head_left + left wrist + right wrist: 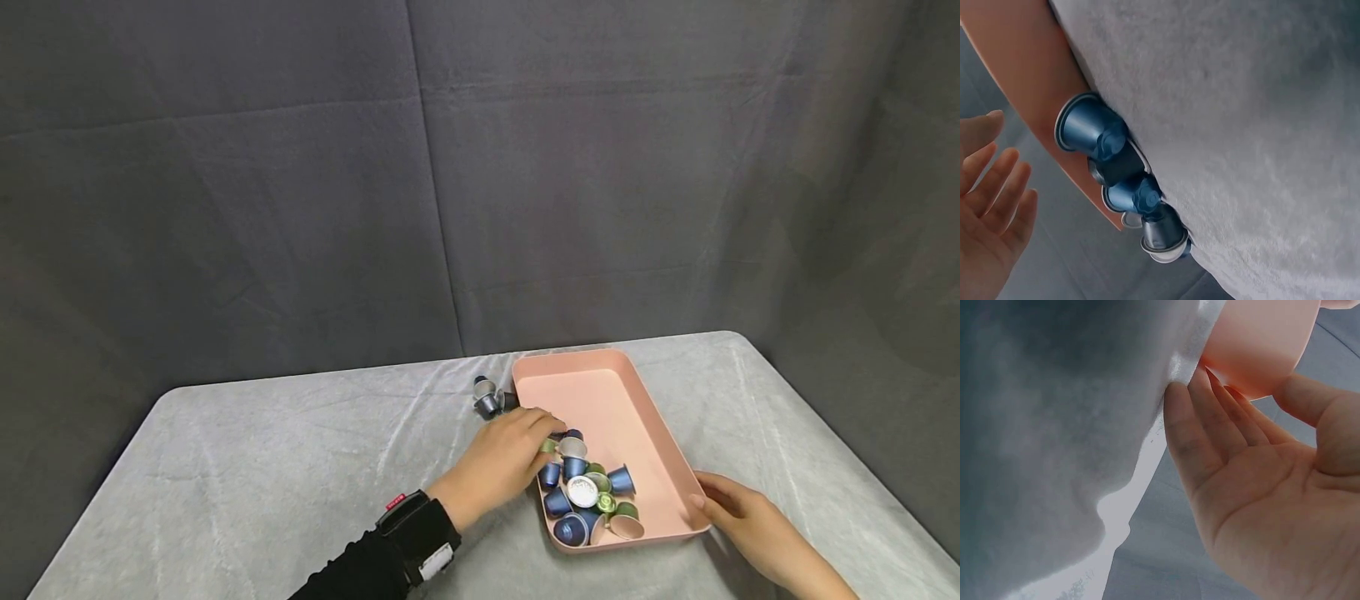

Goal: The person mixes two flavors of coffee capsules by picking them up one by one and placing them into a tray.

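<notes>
A pink tray (581, 392) lies on the table, its near left part heaped with blue, green and beige coffee capsules (573, 468). My left hand (501, 457) reaches over the tray's left rim, fingertips above the capsules. In the left wrist view the left hand (994, 212) has its fingers loosely spread, with nothing visible between them. My right hand (1266, 481) holds the tray's near right corner, thumb against the rim and fingers along the outer side. Several blue and dark coffee capsules (1163, 228) sit on the table just outside the tray's left wall.
A light grey cloth covers the table (285, 483), which stretches widely to the left of the tray. Behind it hangs a dark grey curtain (300, 208). The table's back edge runs close behind the tray and the loose capsules.
</notes>
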The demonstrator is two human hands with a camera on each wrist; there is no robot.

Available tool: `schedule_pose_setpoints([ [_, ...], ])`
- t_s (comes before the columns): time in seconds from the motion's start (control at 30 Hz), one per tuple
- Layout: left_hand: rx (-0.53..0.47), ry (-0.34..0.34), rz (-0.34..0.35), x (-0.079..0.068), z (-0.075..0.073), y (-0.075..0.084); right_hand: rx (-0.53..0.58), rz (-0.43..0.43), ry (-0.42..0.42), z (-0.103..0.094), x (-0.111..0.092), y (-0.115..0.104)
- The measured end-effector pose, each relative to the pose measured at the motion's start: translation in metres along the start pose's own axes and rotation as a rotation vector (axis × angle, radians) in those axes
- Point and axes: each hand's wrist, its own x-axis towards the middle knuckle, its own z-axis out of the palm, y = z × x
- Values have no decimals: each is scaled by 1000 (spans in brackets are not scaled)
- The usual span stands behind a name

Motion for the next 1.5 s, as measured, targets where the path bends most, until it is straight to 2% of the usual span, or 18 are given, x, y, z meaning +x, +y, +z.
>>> schedule_pose_setpoints([
  [0.13,-19,15,-25,1,-2,-5,-9,-2,3,0,-1,-1],
  [0.27,-34,1,-66,-1,-4,-10,-16,-1,6,0,0,-1],
  [0.43,-55,-14,-100,-6,-3,-15,-29,1,13,1,0,0],
  [0.67,-68,1,-123,-12,-6,-20,-20,-5,19,1,0,0],
  [0.87,-88,15,-169,-19,-10,-23,3,-16,15,2,-1,1],
  [1.17,-115,-40,-226,-26,-8,-22,5,-25,15,1,-1,2],
  [1.5,-118,-76,-235,-32,0,-19,3,-17,7,1,0,1],
])
